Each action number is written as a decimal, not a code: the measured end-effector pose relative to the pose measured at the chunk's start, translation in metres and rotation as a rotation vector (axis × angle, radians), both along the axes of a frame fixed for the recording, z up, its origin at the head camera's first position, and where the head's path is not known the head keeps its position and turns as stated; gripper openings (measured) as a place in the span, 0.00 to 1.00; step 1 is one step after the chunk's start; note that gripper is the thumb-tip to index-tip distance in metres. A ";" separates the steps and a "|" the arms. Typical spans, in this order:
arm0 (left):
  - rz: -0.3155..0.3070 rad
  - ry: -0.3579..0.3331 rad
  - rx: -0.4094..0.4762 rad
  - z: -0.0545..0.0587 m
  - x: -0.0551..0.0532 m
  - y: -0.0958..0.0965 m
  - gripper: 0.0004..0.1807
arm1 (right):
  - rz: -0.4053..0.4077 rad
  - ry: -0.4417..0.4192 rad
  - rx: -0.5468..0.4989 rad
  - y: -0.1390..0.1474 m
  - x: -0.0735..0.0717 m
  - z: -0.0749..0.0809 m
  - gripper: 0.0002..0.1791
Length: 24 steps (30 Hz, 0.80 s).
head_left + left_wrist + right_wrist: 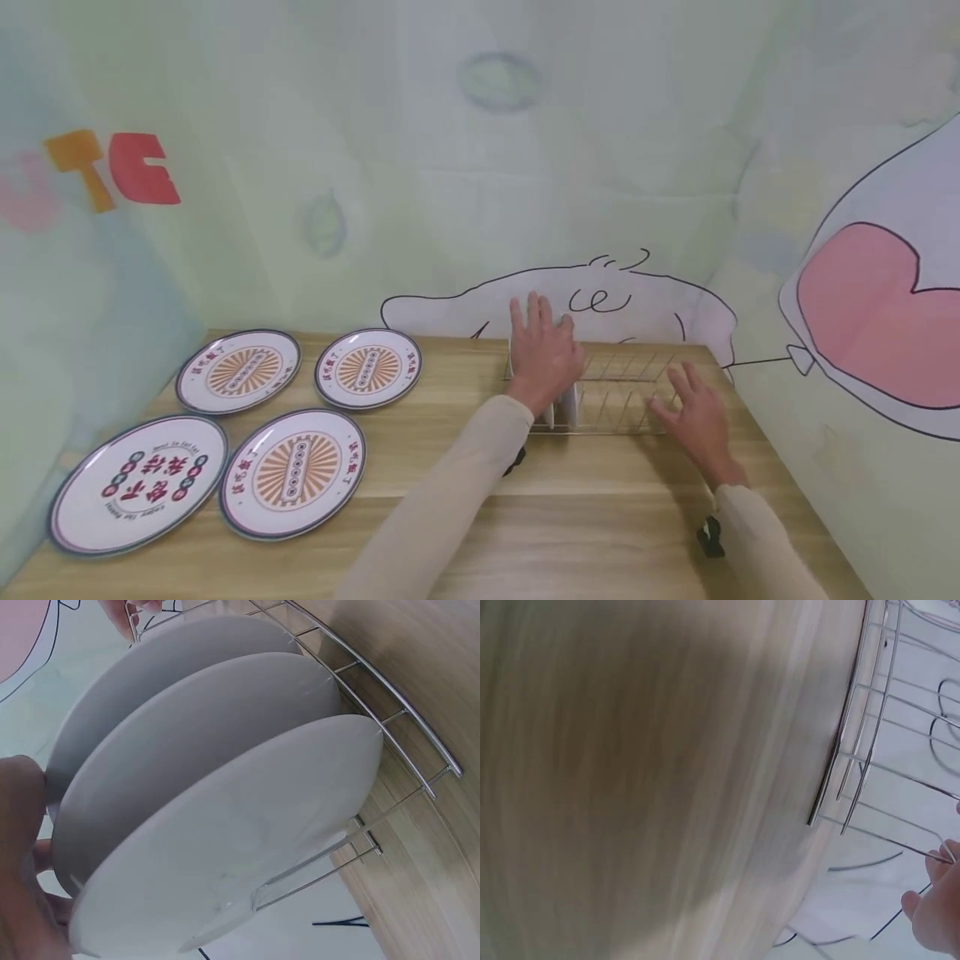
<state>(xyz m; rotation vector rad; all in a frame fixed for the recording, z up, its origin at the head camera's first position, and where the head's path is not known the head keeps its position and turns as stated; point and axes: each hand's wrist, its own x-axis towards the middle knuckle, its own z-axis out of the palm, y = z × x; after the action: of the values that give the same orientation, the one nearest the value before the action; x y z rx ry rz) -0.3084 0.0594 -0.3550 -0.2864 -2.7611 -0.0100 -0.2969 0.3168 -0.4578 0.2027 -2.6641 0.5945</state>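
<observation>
In the head view a wire dish rack [622,381] stands at the back right of the wooden table. Three white plates [247,832] lean upright in it, side by side, in the left wrist view. My left hand [546,358] reaches over them, its fingers extended and touching their edges; part of it hides the plates in the head view. At the rack's right end, my right hand [697,425] holds the end wire between thumb and fingers. The right wrist view shows its fingertips [937,866] at that wire.
Several round patterned plates [292,475] lie flat on the left of the table, one printed with red characters [138,487]. Printed cloth walls [420,192] rise behind the table and at both sides. Small black devices [709,537] hang at the wrists.
</observation>
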 end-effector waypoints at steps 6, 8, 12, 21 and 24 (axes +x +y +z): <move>0.008 0.022 0.030 -0.004 0.006 -0.018 0.27 | 0.005 0.043 0.042 -0.018 0.003 -0.002 0.35; 0.012 0.020 0.048 -0.004 0.008 -0.024 0.27 | 0.006 0.046 0.063 -0.025 0.004 -0.001 0.35; 0.017 0.039 0.075 -0.006 0.010 -0.036 0.27 | 0.000 0.033 0.108 -0.037 0.007 0.000 0.36; 0.030 0.056 0.086 -0.008 0.013 -0.053 0.26 | 0.026 0.064 0.134 -0.053 0.008 -0.003 0.37; 0.036 0.056 0.100 -0.008 0.014 -0.056 0.26 | 0.035 0.084 0.131 -0.057 0.008 -0.003 0.37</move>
<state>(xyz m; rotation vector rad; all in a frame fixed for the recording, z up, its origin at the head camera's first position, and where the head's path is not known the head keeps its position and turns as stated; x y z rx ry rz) -0.2948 0.0035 -0.3633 -0.2075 -2.6987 -0.1290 -0.2891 0.2603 -0.4610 0.3057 -2.6239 0.4127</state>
